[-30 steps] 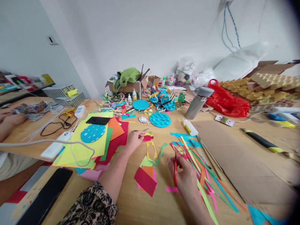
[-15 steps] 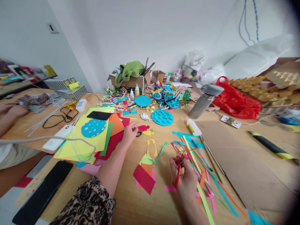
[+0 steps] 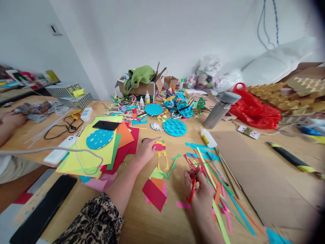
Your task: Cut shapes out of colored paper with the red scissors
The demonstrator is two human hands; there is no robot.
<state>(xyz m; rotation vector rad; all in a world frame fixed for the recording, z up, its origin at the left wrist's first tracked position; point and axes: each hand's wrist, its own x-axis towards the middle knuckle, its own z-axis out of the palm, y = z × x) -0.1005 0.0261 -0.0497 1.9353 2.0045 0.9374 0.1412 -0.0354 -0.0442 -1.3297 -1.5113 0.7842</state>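
Note:
My left hand (image 3: 147,150) reaches over the table with its index finger stretched out. Its fingertips are beside a small red paper cutout (image 3: 159,147) and a yellow one partly behind it; whether they touch is unclear. A dark ring-shaped thing (image 3: 144,139) shows partly behind the hand. In my right hand (image 3: 203,193) is a pair of red-handled scissors (image 3: 193,184), blades pointing away from me. Between the hands lie a yellow paper frame with a cut-out middle (image 3: 163,161), a green paper scrap (image 3: 174,165) and a dark red paper rectangle (image 3: 154,195).
Coloured paper strips (image 3: 215,179) and a glue bottle (image 3: 208,138) lie at right, near a cardboard sheet (image 3: 261,176) and a steel flask (image 3: 220,110). Paper sheets (image 3: 106,159) and a phone (image 3: 106,125) are left. Another person's hand (image 3: 12,122) is far left.
My left hand has moved right and slightly nearer. The red cutout has shifted toward me, now in front of the yellow one. My right hand keeps the scissors in place.

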